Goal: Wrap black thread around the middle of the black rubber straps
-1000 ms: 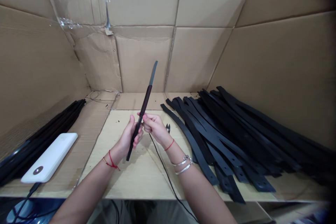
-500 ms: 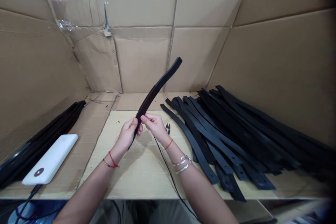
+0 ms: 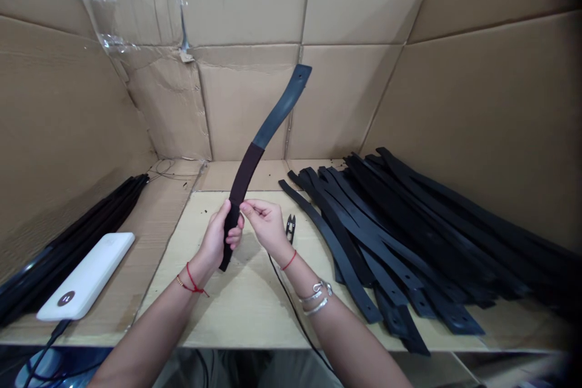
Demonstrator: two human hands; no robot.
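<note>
"What have you got in hand?"

"My left hand [image 3: 213, 237] is closed around a long, curved black strap [image 3: 248, 173], which stands upright, its far end bending right. My right hand [image 3: 268, 225] pinches beside it; contact's unclear."

"Next move?"

"A firmer right-hand hold."
</note>
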